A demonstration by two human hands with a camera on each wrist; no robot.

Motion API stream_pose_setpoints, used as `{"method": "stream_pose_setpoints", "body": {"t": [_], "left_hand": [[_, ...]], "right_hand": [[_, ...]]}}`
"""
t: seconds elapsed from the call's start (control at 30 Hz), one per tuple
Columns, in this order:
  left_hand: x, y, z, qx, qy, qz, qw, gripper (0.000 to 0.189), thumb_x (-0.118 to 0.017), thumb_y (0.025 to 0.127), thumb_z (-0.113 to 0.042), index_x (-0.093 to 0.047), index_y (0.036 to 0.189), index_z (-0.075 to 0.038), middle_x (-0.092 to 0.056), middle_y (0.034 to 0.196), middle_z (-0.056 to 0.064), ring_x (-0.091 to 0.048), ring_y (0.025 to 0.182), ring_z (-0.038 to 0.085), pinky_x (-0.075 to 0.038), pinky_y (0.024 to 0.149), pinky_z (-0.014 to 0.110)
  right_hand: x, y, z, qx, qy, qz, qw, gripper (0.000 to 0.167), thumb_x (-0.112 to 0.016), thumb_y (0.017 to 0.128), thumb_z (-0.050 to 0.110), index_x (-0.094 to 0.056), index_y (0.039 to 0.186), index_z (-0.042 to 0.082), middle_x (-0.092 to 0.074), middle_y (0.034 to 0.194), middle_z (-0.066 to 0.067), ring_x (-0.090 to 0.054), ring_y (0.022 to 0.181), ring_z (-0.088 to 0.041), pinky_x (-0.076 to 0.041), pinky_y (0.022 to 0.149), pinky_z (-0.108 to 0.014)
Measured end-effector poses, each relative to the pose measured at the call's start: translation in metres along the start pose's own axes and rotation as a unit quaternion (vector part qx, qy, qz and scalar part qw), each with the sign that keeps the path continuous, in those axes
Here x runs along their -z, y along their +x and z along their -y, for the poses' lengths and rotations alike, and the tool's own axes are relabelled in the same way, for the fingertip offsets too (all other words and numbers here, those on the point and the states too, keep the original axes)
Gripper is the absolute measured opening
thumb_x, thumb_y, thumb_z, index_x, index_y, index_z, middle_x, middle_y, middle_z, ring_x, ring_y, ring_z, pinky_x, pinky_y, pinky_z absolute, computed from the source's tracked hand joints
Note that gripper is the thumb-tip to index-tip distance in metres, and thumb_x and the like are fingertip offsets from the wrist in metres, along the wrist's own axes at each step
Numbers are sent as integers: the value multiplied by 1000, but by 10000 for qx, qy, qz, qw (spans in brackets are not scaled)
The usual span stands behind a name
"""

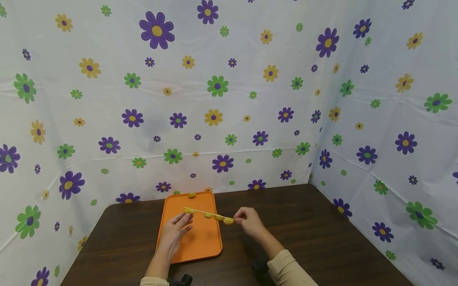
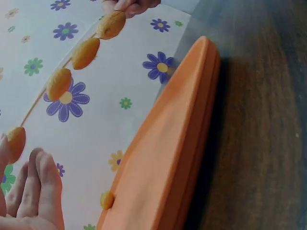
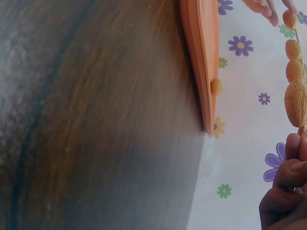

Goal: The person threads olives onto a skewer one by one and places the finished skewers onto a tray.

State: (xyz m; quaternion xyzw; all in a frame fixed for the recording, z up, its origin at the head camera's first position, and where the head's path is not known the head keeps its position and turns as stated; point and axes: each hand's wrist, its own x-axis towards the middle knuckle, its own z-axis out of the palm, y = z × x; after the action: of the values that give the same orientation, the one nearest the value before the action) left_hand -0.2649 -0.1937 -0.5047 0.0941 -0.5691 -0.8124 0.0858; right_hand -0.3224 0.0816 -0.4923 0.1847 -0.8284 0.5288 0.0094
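Observation:
A thin wooden skewer (image 1: 199, 212) with several yellow, wrinkled, oval fruits on it spans the space between the two hands, over the orange tray (image 1: 204, 242). My right hand (image 1: 252, 224) pinches the skewer's right end, just beyond the largest-looking fruit (image 3: 295, 103). Near the other end, the thumb and fingertips of my left hand (image 1: 172, 232) hold a single fruit (image 2: 16, 143), and the skewer's tip shows past it. Bare skewer separates this fruit from the three bunched toward the right hand. Another fruit (image 1: 192, 195) lies at the tray's far edge.
The tray rests on a dark brown wooden table (image 1: 293, 230), left of its middle. Behind and to the right hangs a white sheet (image 1: 250, 103) printed with purple, green and yellow flowers. Black wrist devices (image 1: 260, 267) show near the cream sleeves (image 1: 291, 270).

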Motion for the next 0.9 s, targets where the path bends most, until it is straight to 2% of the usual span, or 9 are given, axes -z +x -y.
{"method": "stream_pose_setpoints", "body": {"t": [0.17, 0.4, 0.6, 0.9], "left_hand": [[1, -1, -3, -80, -89, -124, 9999, 58, -72, 96, -20, -51, 142, 8, -73, 101, -4, -68, 93, 11, -60, 83, 29], [-1, 0, -5, -220, -194, -105, 9995, 53, -71, 96, -9, -51, 139, 15, -75, 101, 3, -73, 97, 20, -58, 90, 33], [1, 0, -6, -257, 244, 48, 9994, 48, -69, 96, -6, -54, 137, 14, -74, 108, 8, -73, 93, 14, -58, 86, 26], [-3, -2, -1, -472, 720, 272, 9959, 42, -71, 95, -4, -59, 129, 16, -71, 116, 20, -73, 90, 11, -59, 85, 27]], "right_hand": [[0, 0, -1, 17, -93, -1, 10000, 16, -65, 89, -15, -69, 84, -1, -66, 86, -18, -57, 72, -18, -55, 67, -31], [2, -1, 2, 97, -197, 4, 9998, 17, -65, 87, -16, -71, 82, -1, -66, 84, -17, -58, 70, -17, -56, 66, -29], [5, -1, 6, 74, -349, 44, 9994, 19, -66, 87, -17, -71, 81, 1, -65, 83, -12, -57, 70, -17, -59, 68, -31], [3, 1, 5, 282, -456, 186, 9984, 19, -65, 86, -18, -70, 79, 0, -66, 81, -14, -55, 69, -16, -55, 62, -27]]}}
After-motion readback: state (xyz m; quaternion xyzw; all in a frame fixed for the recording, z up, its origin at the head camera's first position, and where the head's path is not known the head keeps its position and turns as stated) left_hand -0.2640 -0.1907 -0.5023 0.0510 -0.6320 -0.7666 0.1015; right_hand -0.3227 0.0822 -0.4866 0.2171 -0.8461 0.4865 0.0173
